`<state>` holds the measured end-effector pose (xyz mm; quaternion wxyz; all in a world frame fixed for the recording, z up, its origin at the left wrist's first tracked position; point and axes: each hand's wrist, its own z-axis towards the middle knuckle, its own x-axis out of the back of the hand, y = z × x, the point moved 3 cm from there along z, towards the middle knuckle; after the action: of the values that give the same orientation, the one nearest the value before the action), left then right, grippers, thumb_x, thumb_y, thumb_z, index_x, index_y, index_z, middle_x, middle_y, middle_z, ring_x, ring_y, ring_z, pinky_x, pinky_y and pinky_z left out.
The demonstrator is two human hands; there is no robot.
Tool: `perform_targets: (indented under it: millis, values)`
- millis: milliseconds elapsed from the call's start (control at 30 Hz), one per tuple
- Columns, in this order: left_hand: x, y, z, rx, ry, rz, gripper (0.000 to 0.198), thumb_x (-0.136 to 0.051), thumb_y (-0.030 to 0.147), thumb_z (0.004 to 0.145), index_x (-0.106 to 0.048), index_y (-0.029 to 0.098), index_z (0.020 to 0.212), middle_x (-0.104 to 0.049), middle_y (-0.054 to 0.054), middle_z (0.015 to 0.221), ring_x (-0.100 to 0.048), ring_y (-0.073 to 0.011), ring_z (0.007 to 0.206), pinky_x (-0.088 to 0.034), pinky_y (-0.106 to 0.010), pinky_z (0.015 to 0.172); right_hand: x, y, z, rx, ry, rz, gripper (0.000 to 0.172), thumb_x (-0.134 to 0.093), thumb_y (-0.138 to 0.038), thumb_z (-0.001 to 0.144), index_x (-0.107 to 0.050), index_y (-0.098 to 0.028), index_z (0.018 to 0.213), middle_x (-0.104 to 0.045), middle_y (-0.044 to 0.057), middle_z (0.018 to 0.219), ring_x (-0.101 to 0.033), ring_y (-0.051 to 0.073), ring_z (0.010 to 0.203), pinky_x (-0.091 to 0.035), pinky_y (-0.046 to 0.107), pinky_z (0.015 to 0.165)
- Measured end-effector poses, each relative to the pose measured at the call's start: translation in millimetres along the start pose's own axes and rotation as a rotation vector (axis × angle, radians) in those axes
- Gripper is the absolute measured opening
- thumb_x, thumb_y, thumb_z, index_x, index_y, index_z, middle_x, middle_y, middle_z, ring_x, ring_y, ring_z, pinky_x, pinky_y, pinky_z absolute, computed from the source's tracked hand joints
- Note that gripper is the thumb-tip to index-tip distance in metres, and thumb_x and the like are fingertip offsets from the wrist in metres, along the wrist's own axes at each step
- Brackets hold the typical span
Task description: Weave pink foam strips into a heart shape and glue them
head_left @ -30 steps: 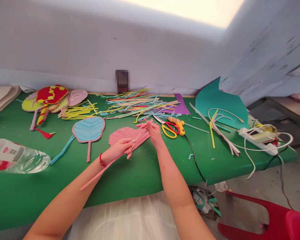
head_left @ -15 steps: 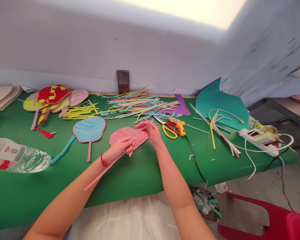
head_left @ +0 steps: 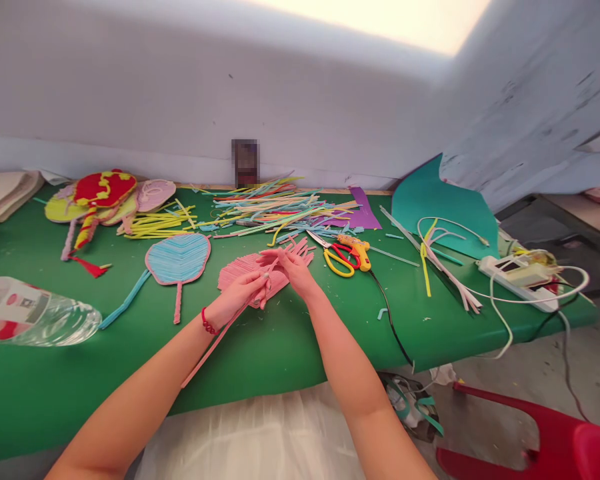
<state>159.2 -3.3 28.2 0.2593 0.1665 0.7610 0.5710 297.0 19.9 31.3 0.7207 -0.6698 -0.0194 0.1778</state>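
My left hand [head_left: 237, 295] is closed on a long pink pipe cleaner [head_left: 205, 359], whose tail hangs down past the wrist. Close beside it, my right hand [head_left: 294, 272] is closed too, its fingertips meeting the same pipe cleaner near the left fingers. Under both hands a pink leaf-shaped piece made of pipe cleaners laid side by side [head_left: 234, 271] lies on the green table [head_left: 280, 350]. Loose pink ends stick out at its upper right. To the left lies a blue fan with a pink rim and handle [head_left: 179, 259].
Behind the hands is a heap of coloured pipe cleaners [head_left: 275, 208]. Scissors [head_left: 339, 260] and a yellow glue gun [head_left: 361, 253] lie to the right, its cord running off the front edge. A water bottle [head_left: 35, 312] lies left; a power strip [head_left: 517, 283] sits far right.
My right hand has moved left from the loose pink ends toward my left hand. The pipe cleaner's hanging tail has shifted slightly right.
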Motion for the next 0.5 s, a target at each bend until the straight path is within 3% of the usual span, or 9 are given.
perform_targets:
  millis: [333,500]
  values:
    - [4.0,-4.4,2.5,-0.016,0.100,0.029,0.045,-0.063,0.053,0.077,-0.048,0.017,0.055,-0.045,0.004,0.043,-0.051,-0.0098,0.043,-0.040,-0.023,0.046,-13.6,-1.4,1.1,0.015,0.006,-0.071,0.062,-0.048,-0.075,0.077,-0.067,-0.018,0.062,-0.073,0.008,0.089,-0.065,0.023,0.097,-0.049,0.036,0.089]
    - [4.6,-3.2,3.7,-0.033,0.155,0.082,0.044,-0.059,0.052,0.079,-0.046,0.019,0.054,-0.042,0.005,0.039,-0.047,-0.0095,0.039,-0.039,-0.022,0.042,0.7,1.8,4.4,0.035,0.208,-0.049,0.058,-0.050,-0.073,0.077,-0.062,-0.019,0.059,-0.073,0.009,0.085,-0.067,0.023,0.091,-0.050,0.037,0.083]
